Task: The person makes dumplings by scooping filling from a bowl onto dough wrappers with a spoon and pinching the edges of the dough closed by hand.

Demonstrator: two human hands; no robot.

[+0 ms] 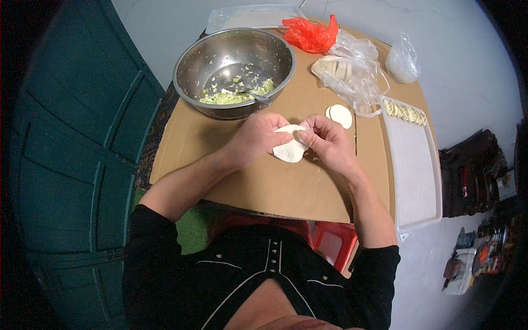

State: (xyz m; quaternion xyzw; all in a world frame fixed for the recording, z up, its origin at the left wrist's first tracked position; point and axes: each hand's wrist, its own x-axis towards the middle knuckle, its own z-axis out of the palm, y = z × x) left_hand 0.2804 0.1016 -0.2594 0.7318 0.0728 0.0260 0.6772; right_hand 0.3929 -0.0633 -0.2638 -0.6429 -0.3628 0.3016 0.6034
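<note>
Between my two hands hangs a round white dumpling wrapper (290, 151), its upper edge pinched by both. My left hand (257, 137) grips it from the left, thumb in front. On the other side, my right hand (330, 140) has thumb and fingers closed on the wrapper's upper right edge. Just beyond the right hand, a small stack of round wrappers (341, 116) lies on the table. A large steel bowl (184, 82) stands past my left hand, with chopped green-and-white filling (225, 98) and a metal spoon (259, 98) inside.
A white tray (415, 176) lies along the right side, a row of dumplings (405, 112) at its far end. Clear plastic bags (357, 82), one over more wrappers, and a red bag (312, 36) sit at the back. Brown cardboard (258, 190) covers the table.
</note>
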